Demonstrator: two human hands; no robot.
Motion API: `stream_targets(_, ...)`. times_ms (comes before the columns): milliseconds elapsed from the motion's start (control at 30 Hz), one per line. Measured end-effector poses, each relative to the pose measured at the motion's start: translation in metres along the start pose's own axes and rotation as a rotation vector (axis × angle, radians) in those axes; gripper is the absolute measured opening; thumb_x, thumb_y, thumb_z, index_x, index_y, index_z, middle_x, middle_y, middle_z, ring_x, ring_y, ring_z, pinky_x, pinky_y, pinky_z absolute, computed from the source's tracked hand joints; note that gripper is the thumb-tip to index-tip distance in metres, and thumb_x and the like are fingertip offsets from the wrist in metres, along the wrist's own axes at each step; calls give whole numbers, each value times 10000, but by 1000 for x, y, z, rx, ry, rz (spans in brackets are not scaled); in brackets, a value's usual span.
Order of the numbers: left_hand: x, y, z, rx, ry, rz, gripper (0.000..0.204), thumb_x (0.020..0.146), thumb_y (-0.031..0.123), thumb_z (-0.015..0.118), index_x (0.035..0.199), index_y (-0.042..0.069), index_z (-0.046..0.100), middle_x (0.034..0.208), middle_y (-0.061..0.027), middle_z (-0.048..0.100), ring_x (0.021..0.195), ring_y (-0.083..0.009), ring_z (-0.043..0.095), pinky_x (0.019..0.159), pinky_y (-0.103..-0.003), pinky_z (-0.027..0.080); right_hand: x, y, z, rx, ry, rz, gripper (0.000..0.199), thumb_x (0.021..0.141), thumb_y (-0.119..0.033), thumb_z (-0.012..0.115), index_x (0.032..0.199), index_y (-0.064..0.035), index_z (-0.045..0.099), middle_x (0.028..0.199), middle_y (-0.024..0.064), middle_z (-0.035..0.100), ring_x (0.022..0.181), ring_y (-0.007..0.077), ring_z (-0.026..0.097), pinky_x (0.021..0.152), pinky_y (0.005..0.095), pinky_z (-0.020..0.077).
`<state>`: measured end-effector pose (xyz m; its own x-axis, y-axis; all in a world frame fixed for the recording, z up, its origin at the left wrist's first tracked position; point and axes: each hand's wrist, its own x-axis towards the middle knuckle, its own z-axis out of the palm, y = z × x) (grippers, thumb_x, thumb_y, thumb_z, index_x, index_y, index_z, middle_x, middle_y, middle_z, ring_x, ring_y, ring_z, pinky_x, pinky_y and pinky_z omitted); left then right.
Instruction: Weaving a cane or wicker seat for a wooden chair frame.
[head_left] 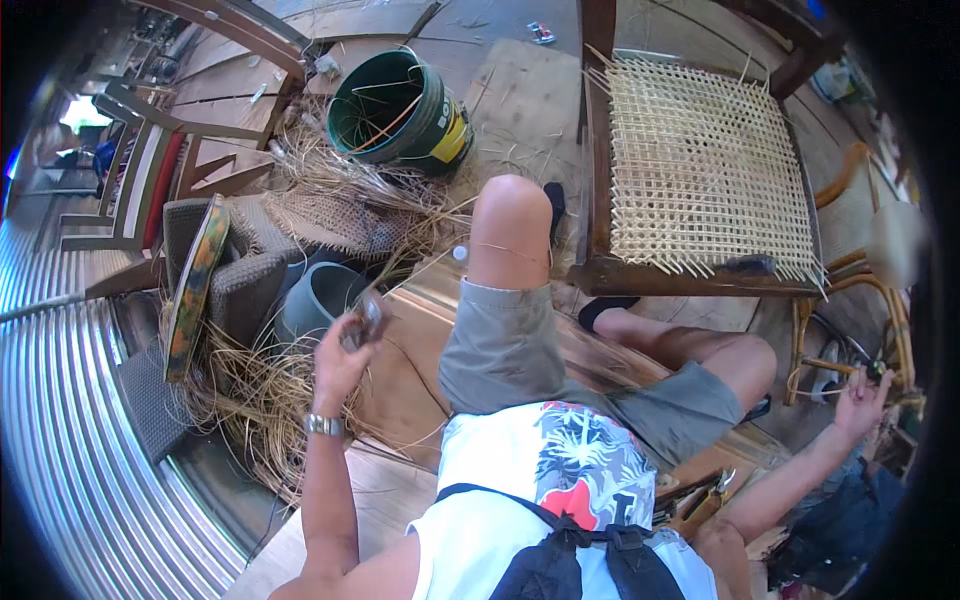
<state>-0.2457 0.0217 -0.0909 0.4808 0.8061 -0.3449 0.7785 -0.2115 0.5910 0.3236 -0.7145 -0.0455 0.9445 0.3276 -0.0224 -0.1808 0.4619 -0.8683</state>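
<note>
My left hand (342, 358), with a metal-band watch on its wrist, is raised left of my knee. Its fingers are closed round a small shiny brownish object (373, 318), too blurred to name. Far out to the right, my right hand (858, 405) has its fingers bent beside a small dark object (877, 370). A thin pale strand (818, 391) runs to that hand; whether it is gripped there I cannot tell. Ahead on the right stands a dark wooden chair frame (598, 180) with a woven cane seat panel (705, 160), loose strand ends sticking out along its edges.
A dark green bucket (438, 118) with strands in it stands ahead. Loose cane strands (265, 400) heap at the left, around a grey-blue pail (318, 300). Corrugated metal (80, 430) borders the left side. Pliers (722, 482) lie by my right hip. A rattan frame (850, 290) stands right.
</note>
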Motion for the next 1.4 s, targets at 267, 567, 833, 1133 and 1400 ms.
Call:
stream_targets(267,-92,-135,41,106,-335,0,434,848,-5,592,1273,80,606,1345,-174,600,1208,-345,600,995,-415,503,43,46,165,-16,401,-86,131,973,-220,655,1049,-119,625,874,8,616,534,73,375,440,205,273)
stream_targets(567,-103,-62,12,345,-357,621,332,960,224,645,1228,28,628,1212,-177,672,863,-294,679,768,-404,560,57,50,195,-207,410,-206,199,941,-285,724,917,-134,597,757,-35,585,488,27,408,412,187,265)
stream_targets(833,-33,225,99,-367,-298,420,208,1013,18,515,1136,-46,670,1204,-170,699,1110,-208,654,955,-318,496,170,126,172,-106,558,-90,270,898,-297,769,910,-86,602,767,19,651,465,34,392,386,208,286)
stream_targets(1133,-8,366,276,-462,-734,1089,583,1012,127,583,1539,77,339,1391,-113,552,781,-99,555,625,-247,477,235,157,196,-1009,695,-274,393,831,-355,769,974,-7,654,862,139,730,780,269,706,738,402,535)
stream_targets(1400,2,390,291,-391,-661,934,309,968,41,619,1275,30,584,1001,-90,690,871,-126,625,758,-281,504,245,143,248,-1579,282,-223,613,890,-497,663,1270,-27,567,1073,232,702,1050,398,674,937,483,526)
